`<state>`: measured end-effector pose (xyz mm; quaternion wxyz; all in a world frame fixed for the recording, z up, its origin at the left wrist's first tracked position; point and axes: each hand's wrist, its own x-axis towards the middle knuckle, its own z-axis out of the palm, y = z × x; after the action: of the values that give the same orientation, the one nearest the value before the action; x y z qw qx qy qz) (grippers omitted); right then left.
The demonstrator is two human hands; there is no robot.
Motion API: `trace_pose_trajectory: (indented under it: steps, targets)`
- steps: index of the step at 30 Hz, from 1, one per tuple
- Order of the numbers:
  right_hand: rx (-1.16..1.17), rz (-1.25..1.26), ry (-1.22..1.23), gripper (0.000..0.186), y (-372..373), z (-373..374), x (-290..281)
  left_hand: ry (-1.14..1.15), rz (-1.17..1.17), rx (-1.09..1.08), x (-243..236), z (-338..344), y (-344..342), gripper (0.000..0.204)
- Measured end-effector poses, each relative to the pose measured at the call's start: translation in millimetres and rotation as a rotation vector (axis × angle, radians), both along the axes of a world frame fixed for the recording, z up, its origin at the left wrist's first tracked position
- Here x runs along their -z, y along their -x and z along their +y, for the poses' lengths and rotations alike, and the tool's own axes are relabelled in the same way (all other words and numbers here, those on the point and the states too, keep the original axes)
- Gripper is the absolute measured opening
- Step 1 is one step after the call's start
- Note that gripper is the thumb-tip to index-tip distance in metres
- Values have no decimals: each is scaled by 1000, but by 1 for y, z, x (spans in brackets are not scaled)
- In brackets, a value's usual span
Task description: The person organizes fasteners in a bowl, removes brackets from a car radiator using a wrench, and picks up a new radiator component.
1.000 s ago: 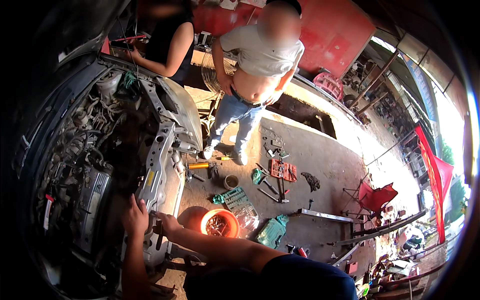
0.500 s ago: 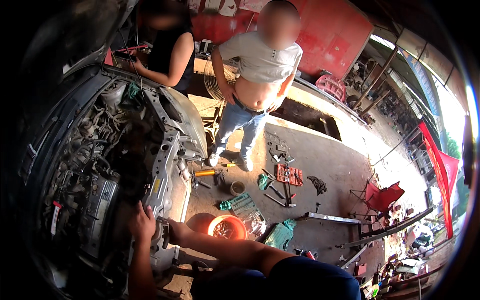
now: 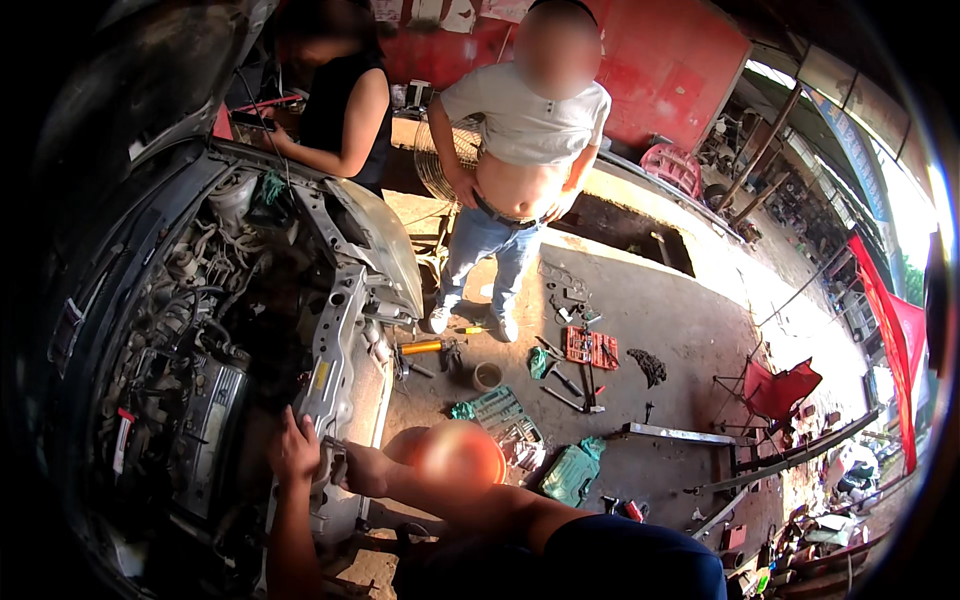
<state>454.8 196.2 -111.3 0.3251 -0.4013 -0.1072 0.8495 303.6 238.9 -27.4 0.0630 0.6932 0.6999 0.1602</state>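
Note:
My left hand (image 3: 295, 452) is at the front edge of the car's engine bay, fingers stretched upward and apart beside the metal front crossmember (image 3: 328, 345). Just to its right, my right hand (image 3: 366, 470) reaches in from the right with its fingers closed around a grey metal part (image 3: 336, 464) at the front of the car. Its fingertips are partly hidden by that part. Left of my hands lies the engine (image 3: 215, 420), with a dark gap between it and the crossmember.
An orange bucket (image 3: 497, 462) stands by my right forearm. Tool cases, green (image 3: 572, 472) and red (image 3: 592, 348), a hammer (image 3: 567, 380) and a yellow-handled tool (image 3: 420, 347) lie on the floor. One person (image 3: 525, 150) stands ahead; another (image 3: 345, 125) holds a phone beside the car.
The view has shifted slightly, so the scene sits a little further right. Both hands stay at nearly the same spot on the car's front.

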Motion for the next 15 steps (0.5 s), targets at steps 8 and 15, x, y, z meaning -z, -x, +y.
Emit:
trace_pose_trajectory:
  steps: [8,15]
  targets:
    - [-247,-514,-339,39,-5,-15,-19,79,-38,-37,-5,-8,-9,57]
    - [28,-74,-78,34,-10,-8,-42,22,48,-57,-1,4,3,55]
